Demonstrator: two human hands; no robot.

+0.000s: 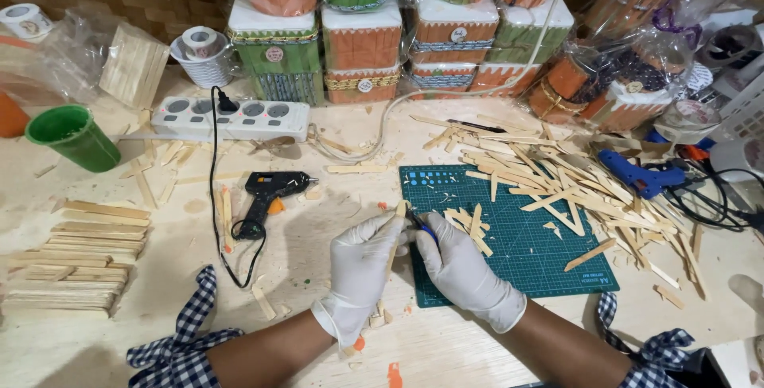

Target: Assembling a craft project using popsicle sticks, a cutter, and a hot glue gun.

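Stick (395, 233): thin flat wooden craft stick, held upright at the left edge of the green mat (525, 257). Left hand (362, 272) wrapped around its lower length. Right hand (458, 265) close against it, pinching a small dark-bladed cutter (422, 225) whose tip meets the stick near the top. Both hands in white gloves, checked cuffs at the elbows.

Judgement: the cut goes best with the stick braced firm, the blade drawn away from the holding fingers, pressure light (thin wood like this splits along the grain).

Mat: gridded, rubbery, littered with pale offcuts (557, 181). Black glue gun (267, 197) lies left, cord trailing; blue one (637, 175) right. Neat stack of whole sticks (76, 265) far left. Plywood table (318, 332), rough and glue-spotted.
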